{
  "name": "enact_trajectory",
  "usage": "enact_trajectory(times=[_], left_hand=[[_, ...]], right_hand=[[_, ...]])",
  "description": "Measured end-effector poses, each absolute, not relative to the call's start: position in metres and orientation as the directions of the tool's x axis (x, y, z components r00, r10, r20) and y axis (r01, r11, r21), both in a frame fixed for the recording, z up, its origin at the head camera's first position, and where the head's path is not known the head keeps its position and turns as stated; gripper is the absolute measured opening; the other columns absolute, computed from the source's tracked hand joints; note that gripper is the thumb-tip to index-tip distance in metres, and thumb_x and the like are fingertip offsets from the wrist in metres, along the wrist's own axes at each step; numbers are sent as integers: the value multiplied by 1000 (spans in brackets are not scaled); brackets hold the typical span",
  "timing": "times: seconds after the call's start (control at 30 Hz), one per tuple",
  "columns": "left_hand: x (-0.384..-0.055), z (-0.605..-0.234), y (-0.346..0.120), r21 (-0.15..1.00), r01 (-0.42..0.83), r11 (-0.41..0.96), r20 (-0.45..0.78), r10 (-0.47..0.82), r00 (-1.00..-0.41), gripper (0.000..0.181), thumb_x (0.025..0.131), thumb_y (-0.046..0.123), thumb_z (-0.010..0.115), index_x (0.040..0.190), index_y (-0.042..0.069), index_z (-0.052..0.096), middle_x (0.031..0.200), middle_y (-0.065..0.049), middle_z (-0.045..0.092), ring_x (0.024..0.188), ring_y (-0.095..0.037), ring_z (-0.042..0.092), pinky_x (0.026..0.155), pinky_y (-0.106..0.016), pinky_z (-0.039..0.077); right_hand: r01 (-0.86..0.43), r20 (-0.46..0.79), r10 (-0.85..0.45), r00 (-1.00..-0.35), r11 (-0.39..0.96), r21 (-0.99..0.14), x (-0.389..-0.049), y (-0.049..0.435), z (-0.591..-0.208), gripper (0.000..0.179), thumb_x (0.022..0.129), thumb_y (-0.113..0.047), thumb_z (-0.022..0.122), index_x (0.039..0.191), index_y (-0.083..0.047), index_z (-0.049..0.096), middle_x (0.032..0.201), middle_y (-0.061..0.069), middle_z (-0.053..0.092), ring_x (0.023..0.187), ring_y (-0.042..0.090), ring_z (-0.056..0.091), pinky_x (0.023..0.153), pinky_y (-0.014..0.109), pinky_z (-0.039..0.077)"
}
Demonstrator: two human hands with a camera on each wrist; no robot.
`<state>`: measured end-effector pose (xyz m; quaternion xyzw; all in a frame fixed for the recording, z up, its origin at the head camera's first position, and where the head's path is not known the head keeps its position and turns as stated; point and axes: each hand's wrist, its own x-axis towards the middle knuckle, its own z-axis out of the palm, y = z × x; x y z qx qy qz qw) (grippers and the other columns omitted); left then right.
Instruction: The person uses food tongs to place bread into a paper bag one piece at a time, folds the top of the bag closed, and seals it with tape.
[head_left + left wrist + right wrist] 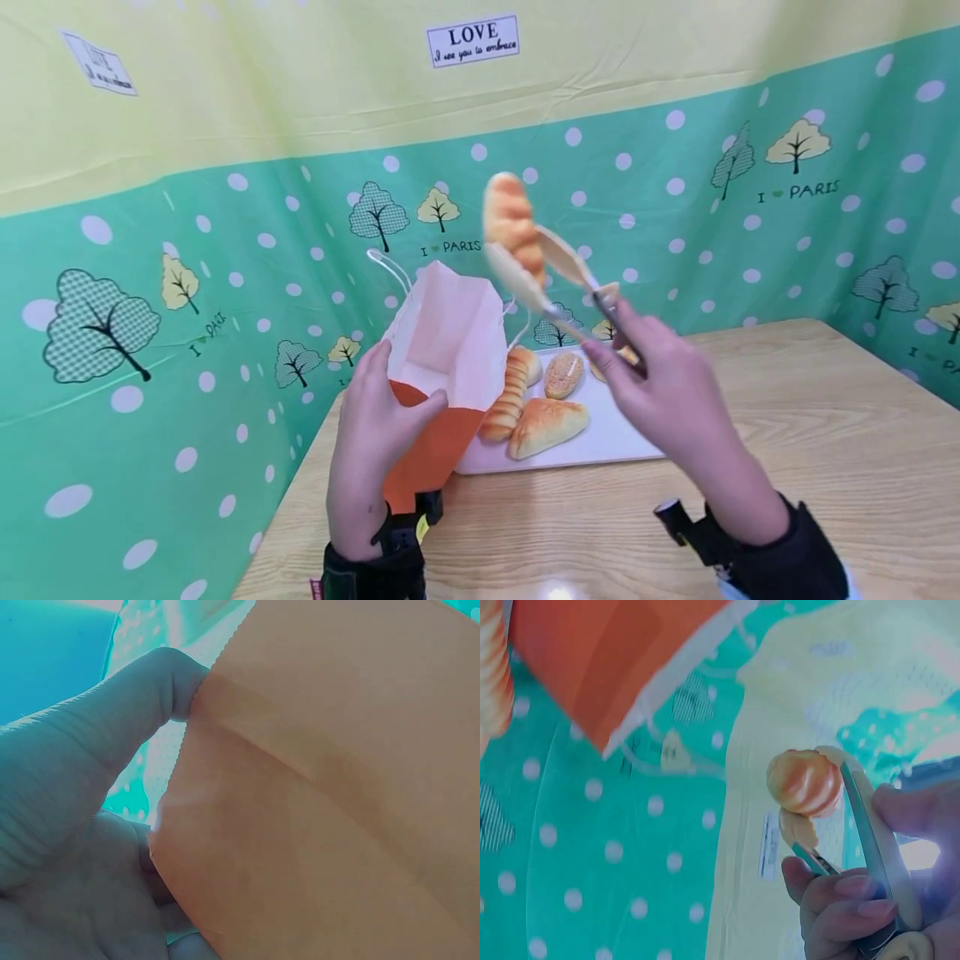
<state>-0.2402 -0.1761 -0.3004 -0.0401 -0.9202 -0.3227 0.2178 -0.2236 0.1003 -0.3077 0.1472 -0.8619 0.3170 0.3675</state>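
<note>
My left hand (384,417) grips the near edge of an orange paper bag (429,450) with a white inside, its mouth tipped toward me. In the left wrist view the thumb hooks over the bag's jagged rim. My right hand (663,379) holds a pair of tongs (573,321) with pale, wide tips. Pinched between those tips is a ridged bread roll (512,218), raised above and to the right of the bag's mouth. The right wrist view shows the roll end-on, with fingers and thumb wrapped round the tong handles.
A white tray (622,437) with several breads stands behind and right of the bag, among them a long ridged loaf (507,396), a triangular bun (549,427) and a seeded bun (564,374). White string handles (390,265) stick out from the bag. A printed curtain (247,333) borders the wooden table (570,533).
</note>
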Motion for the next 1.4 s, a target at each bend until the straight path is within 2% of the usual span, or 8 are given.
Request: enact_trajectory(times=[0.27, 0.37, 0.57, 0.8, 1.0, 1.13, 1.3, 1.4], left_hand=[[-239, -300, -176, 597, 192, 779, 395, -77, -915, 87, 72, 30, 72, 143, 3, 30, 149, -16, 32, 123, -33, 39, 96, -59, 46], [-238, -300, -175, 597, 191, 779, 393, -77, -916, 87, 72, 30, 72, 144, 3, 29, 148, -16, 32, 123, -33, 39, 96, -59, 46], [-239, -300, -173, 587, 197, 785, 406, -75, -911, 87, 72, 30, 71, 143, 3, 30, 148, -17, 33, 123, -34, 40, 95, -58, 48], [-238, -300, -174, 597, 165, 785, 384, -99, -918, 88, 72, 30, 70, 144, 2, 27, 150, -16, 30, 126, -35, 36, 96, -60, 46], [-238, -300, -175, 592, 151, 792, 368, -99, -925, 89, 73, 31, 69, 145, 2, 26, 152, -17, 28, 130, -36, 33, 99, -60, 43], [-237, -300, -176, 599, 150, 787, 366, -103, -925, 88, 74, 30, 68, 145, 2, 25, 152, -17, 28, 129, -36, 33, 98, -61, 43], [-238, -300, -178, 601, 153, 785, 379, -111, -918, 85, 74, 28, 67, 145, 3, 27, 149, -17, 31, 125, -35, 37, 94, -60, 47], [-238, -300, -179, 599, 150, 786, 379, -114, -918, 85, 74, 27, 67, 145, 3, 26, 149, -17, 31, 124, -36, 37, 92, -60, 49]], right_hand=[[-499, 599, -181, -780, 758, -420, -219, 62, -328, 59, 86, -40, 59, 137, -13, 48, 79, -1, 58, 56, 10, 45, 43, 26, 40], [-486, 571, -191, -799, 764, -425, -221, 57, -334, 58, 87, -42, 58, 136, -15, 48, 78, -2, 57, 58, 9, 47, 44, 26, 41], [-455, 505, -184, -843, 743, -490, -222, 56, -336, 76, 83, -54, 58, 142, -10, 38, 91, 4, 57, 56, 9, 47, 50, 29, 43], [-473, 544, -167, -822, 732, -489, -225, 60, -333, 76, 82, -49, 61, 142, -9, 37, 84, 3, 54, 56, 12, 43, 50, 28, 42], [-469, 547, -150, -824, 723, -508, -227, 66, -330, 76, 82, -48, 61, 142, -8, 38, 86, 5, 55, 52, 10, 44, 50, 28, 41], [-458, 554, -127, -823, 725, -514, -227, 75, -323, 75, 83, -47, 61, 142, -6, 37, 84, 5, 54, 56, 13, 44, 51, 29, 43], [-439, 604, -37, -796, 723, -534, -227, 104, -310, 72, 86, -44, 58, 144, -9, 33, 82, 9, 54, 56, 17, 43, 46, 30, 43], [-368, 607, 37, -794, 765, -528, -234, 130, -307, 75, 87, -47, 55, 145, -5, 31, 84, 13, 55, 58, 22, 43, 47, 33, 38]])
